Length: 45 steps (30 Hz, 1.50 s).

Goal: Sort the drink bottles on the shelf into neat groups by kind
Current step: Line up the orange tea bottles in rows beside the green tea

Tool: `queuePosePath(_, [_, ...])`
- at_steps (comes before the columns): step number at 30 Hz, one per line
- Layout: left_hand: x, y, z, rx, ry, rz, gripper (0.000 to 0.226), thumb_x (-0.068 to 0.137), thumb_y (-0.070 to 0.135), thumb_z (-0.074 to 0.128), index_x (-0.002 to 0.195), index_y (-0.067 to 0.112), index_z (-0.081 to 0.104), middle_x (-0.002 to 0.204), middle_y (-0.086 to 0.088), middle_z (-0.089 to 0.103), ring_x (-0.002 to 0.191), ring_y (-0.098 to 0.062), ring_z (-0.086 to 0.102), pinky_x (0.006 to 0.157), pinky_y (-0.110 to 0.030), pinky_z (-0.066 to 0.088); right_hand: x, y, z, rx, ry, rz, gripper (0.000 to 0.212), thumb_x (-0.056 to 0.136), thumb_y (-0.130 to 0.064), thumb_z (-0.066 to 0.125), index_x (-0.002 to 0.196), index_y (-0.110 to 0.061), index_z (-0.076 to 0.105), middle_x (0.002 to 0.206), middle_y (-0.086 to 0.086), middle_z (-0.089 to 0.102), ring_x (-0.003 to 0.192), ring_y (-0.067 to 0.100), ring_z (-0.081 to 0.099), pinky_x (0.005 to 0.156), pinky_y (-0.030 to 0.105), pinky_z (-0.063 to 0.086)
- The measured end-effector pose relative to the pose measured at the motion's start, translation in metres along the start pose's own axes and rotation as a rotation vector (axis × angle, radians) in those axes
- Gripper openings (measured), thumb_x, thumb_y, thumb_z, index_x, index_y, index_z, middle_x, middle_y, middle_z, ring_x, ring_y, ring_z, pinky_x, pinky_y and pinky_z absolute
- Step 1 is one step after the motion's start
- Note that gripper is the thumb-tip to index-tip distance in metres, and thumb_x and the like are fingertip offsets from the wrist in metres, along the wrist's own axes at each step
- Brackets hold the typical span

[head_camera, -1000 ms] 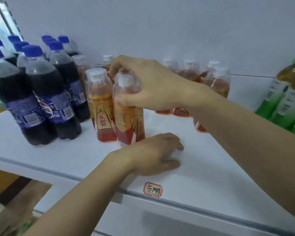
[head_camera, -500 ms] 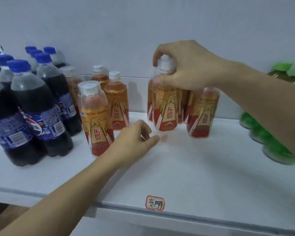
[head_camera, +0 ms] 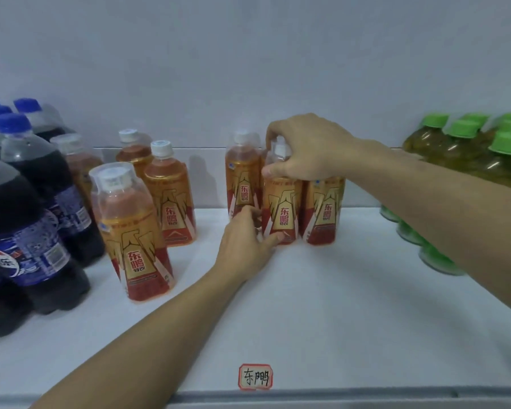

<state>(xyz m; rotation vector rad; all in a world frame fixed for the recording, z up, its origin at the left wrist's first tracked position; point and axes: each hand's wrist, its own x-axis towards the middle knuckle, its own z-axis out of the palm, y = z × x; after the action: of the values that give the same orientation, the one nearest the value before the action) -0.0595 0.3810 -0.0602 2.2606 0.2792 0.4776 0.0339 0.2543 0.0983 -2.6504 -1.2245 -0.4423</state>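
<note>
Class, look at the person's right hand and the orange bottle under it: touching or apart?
Touching. The head view shows the right hand with fingers and thumb curled round the neck of the orange bottle.
</note>
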Motion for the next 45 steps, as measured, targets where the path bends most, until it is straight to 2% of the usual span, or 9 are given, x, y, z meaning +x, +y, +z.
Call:
queuePosePath(4, [-0.001, 0.002, 0.000, 0.006, -0.014, -0.014, 0.054, 0.085, 0.043, 0.079, 0.126, 0.025, 0.049, 0.117, 0.012, 0.062, 0.104, -0.010, 0.061, 0.091, -0.032, 0.055, -0.001, -0.006, -0.007, -0.066, -0.091, 0.016, 0.060, 0.081, -0.063, 0.069, 0.128, -0.028, 0.055, 0.096, -0.007, 0.047, 0.097, 0.023, 0.053, 0.072, 0.035, 0.038])
queuePosePath(7, [-0.006, 0.004, -0.007, 0.037, -0.080, -0.011, 0.057, 0.086, 0.043, 0.077, 0.131, 0.023, 0.049, 0.123, 0.009, 0.061, 0.105, -0.010, 0.059, 0.087, -0.028, 0.051, -0.001, -0.026, -0.015, -0.169, -0.033, -0.043, 0.058, 0.088, -0.065, 0.061, 0.134, -0.030, 0.051, 0.111, -0.002, 0.048, 0.109, 0.026, 0.055, 0.087, 0.042, 0.042])
queuePosePath(12, [-0.027, 0.005, -0.039, 0.375, -0.325, 0.097, 0.054, 0.092, 0.048, 0.063, 0.139, 0.024, 0.050, 0.138, 0.004, 0.049, 0.124, -0.019, 0.053, 0.098, -0.032, 0.046, 0.005, -0.108, -0.017, 0.286, 0.117, -0.406, 0.057, 0.092, -0.061, 0.056, 0.140, -0.033, 0.047, 0.125, -0.005, 0.053, 0.104, -0.001, 0.053, 0.089, 0.023, 0.043])
queuePosePath(16, [-0.055, -0.009, -0.086, 0.458, -0.601, 0.297, 0.051, 0.096, 0.046, 0.061, 0.143, 0.031, 0.048, 0.150, 0.012, 0.040, 0.130, -0.011, 0.046, 0.104, -0.020, 0.034, 0.019, -0.163, 0.005, 0.177, -0.044, -0.651, 0.069, 0.087, -0.062, 0.063, 0.148, -0.038, 0.040, 0.140, 0.002, 0.046, 0.125, 0.019, 0.050, 0.104, 0.035, 0.044])
queuePosePath(20, [-0.085, -0.031, -0.126, 0.403, -0.611, 0.451, 0.044, 0.097, 0.037, 0.063, 0.139, 0.025, 0.055, 0.153, 0.009, 0.043, 0.138, 0.000, 0.037, 0.105, -0.002, 0.022, 0.026, -0.171, 0.023, 0.315, -0.163, -0.607, 0.056, 0.081, -0.051, 0.077, 0.127, -0.031, 0.051, 0.120, -0.008, 0.060, 0.104, 0.010, 0.058, 0.089, 0.035, 0.051])
queuePosePath(23, [-0.096, -0.046, -0.148, 0.318, -0.571, 0.461, 0.036, 0.095, 0.033, 0.067, 0.130, 0.026, 0.062, 0.140, 0.016, 0.055, 0.129, 0.004, 0.046, 0.109, -0.013, 0.033, 0.022, -0.154, 0.021, 0.359, -0.112, -0.518, 0.053, 0.079, -0.052, 0.079, 0.121, -0.032, 0.053, 0.112, -0.014, 0.064, 0.096, 0.004, 0.060, 0.080, 0.026, 0.049])
queuePosePath(27, [-0.091, -0.054, -0.162, 0.212, -0.452, 0.384, 0.016, 0.095, 0.036, 0.067, 0.110, 0.031, 0.069, 0.108, 0.021, 0.068, 0.102, -0.001, 0.062, 0.084, -0.023, 0.053, 0.016, -0.119, -0.002, 0.360, -0.075, -0.346, 0.051, 0.078, -0.054, 0.080, 0.118, -0.040, 0.053, 0.086, -0.024, 0.066, 0.078, -0.008, 0.061, 0.061, 0.008, 0.040])
queuePosePath(36, [-0.028, -0.050, -0.121, 0.275, -0.333, 0.275, 0.031, 0.095, 0.039, 0.065, 0.124, 0.027, 0.064, 0.119, 0.012, 0.062, 0.109, -0.007, 0.058, 0.091, -0.028, 0.052, 0.023, -0.069, 0.001, 0.122, -0.114, -0.174, 0.054, 0.072, -0.051, 0.084, 0.114, -0.044, 0.050, 0.095, -0.009, 0.062, 0.084, 0.006, 0.058, 0.069, 0.034, 0.048])
queuePosePath(45, [-0.026, -0.071, -0.118, 0.492, -0.372, 0.366, 0.035, 0.096, 0.041, 0.060, 0.128, 0.028, 0.062, 0.126, 0.010, 0.052, 0.120, -0.013, 0.048, 0.103, -0.033, 0.045, 0.035, -0.064, 0.008, -0.016, -0.138, -0.109, 0.055, 0.071, -0.053, 0.083, 0.115, -0.041, 0.053, 0.095, -0.014, 0.048, 0.088, 0.011, 0.053, 0.068, 0.033, 0.043])
